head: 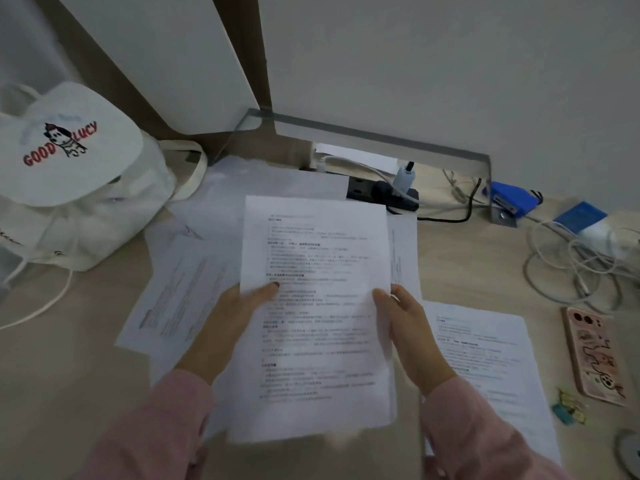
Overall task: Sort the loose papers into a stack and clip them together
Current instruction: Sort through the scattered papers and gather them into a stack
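Just in front of the black power strip (381,195), on the person's side of it, a thin sheaf of white printed paper sheets (315,323) is held over the pale wood-look tabletop (69,341) between both hands. The left hand (239,313) pinches the sheaf's left edge, with the thumb laid on the printed face and the fingers hidden beneath. The right hand (405,317) clamps the right edge the same way, thumb on top. Gripping opposite long edges at about mid-height looks meant to keep the floppy pages flat and square them against each other, so the edges line up before a clip goes on. How many pages are in the sheaf cannot be told. Its long axis runs from the person toward the power strip, with the head of the text pointing at the strip and the printed face turned up; the lower edge is blurred. More loose white sheets (180,282) lie fanned on the tabletop in front of the strip and to its left. Another printed white sheet (485,358) lies flat in front and to its right. None of these are gathered yet. Small yellow and teal binder clips (568,408) sit farther right of the strip, toward the person, beside a pink patterned phone (595,355) and apart from either hand, so clipping is probably a later step.
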Demonstrator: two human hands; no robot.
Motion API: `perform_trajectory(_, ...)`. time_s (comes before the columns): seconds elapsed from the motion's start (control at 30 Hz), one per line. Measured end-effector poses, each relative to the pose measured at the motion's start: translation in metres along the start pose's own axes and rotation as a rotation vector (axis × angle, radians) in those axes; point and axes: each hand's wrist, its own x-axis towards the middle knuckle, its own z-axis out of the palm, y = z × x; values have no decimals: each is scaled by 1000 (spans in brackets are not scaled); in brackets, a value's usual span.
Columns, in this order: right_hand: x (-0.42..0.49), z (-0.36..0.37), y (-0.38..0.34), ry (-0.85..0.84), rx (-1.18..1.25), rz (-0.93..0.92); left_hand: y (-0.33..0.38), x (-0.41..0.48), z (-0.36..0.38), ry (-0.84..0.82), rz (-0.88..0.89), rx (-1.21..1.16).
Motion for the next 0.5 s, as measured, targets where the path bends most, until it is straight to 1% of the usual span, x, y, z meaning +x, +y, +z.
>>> perform_trajectory(0.07,15,2,9,70,-72,-2,-9,10,-7,65,-13,21)
perform_trajectory(0.17,46,-7,10,269,-258,-15,-15,26,-25,144,-35,22)
perform_trajectory(0.3,86,-18,9,361,-601,86,-27,44,-49,184,-96,123)
perform_trajectory(0.37,99,-20,4,414,-653,119,-34,52,-58,177,-124,162)
perform_trajectory(0.5,121,-26,-2,460,-635,217,-41,60,-64,151,-162,217)
